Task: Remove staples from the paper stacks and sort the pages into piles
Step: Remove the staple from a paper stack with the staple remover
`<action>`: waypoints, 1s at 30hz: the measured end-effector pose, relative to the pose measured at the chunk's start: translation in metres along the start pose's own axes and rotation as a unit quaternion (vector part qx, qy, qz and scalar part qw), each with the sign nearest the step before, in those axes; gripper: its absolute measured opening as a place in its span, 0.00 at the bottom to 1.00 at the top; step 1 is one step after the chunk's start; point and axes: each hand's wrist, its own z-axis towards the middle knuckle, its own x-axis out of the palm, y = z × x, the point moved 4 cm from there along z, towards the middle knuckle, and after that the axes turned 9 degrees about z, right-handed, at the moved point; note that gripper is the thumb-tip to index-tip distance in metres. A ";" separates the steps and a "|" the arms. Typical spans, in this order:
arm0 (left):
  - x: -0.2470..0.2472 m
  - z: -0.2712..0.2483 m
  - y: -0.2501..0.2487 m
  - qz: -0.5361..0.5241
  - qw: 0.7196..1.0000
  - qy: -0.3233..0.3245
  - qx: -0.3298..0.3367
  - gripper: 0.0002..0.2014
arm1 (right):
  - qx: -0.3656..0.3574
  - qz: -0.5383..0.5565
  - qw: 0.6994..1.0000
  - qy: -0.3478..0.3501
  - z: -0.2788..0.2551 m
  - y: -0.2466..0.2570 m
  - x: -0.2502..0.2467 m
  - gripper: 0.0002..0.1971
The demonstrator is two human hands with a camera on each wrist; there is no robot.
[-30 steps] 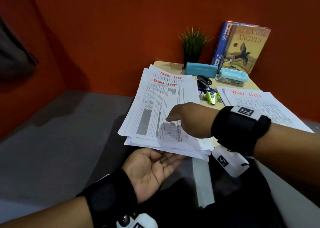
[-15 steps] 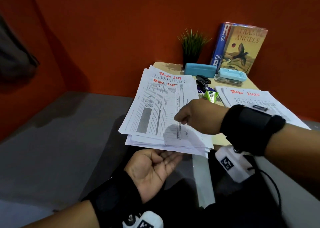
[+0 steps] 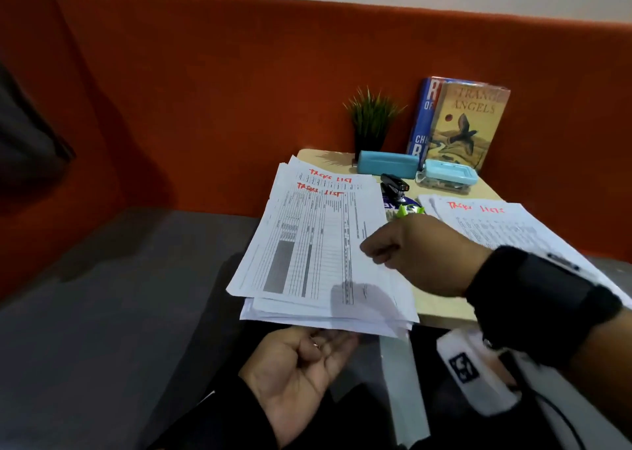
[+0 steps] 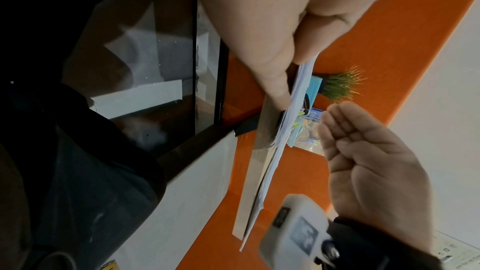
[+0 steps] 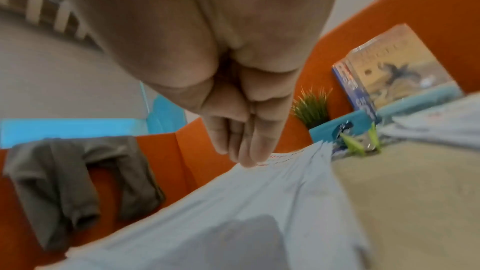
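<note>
A thick stack of printed "Tasks list" sheets (image 3: 318, 244) lies on the small wooden table (image 3: 441, 302) and overhangs its left and front edges. My left hand (image 3: 307, 364) is palm up below the front overhang, its fingers (image 4: 272, 69) reaching under the sheets (image 4: 293, 110). My right hand (image 3: 410, 254) hovers over the stack's right side with loosely curled fingers held together (image 5: 241, 141); I see nothing in them. A second pile of sheets (image 3: 506, 227) lies on the right. The green staple remover (image 3: 407, 210) sits between the two piles.
A black stapler (image 3: 395, 184), a teal case (image 3: 386, 164) and a teal-lidded clear box (image 3: 448, 176) stand behind the papers. A small plant (image 3: 371, 121) and two books (image 3: 468, 125) lean on the orange backrest. A grey cloth (image 5: 64, 182) hangs over the sofa.
My right hand has lifted off the top sheet and drifted right, toward the stack's right edge. The left hand stays under the front overhang. The head view has tilted up.
</note>
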 end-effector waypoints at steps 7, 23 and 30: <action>0.000 -0.007 0.001 0.022 0.999 -0.030 0.018 0.21 | -0.145 -0.166 0.962 0.164 -0.019 0.051 0.067 0.17; 0.159 -0.043 0.020 0.831 0.436 0.129 0.322 0.34 | 0.077 0.889 0.443 -0.087 -0.092 -0.022 0.055 0.10; 0.189 -0.020 0.056 0.878 0.245 0.223 0.345 0.40 | 0.114 0.929 0.296 -0.192 -0.154 -0.109 0.029 0.14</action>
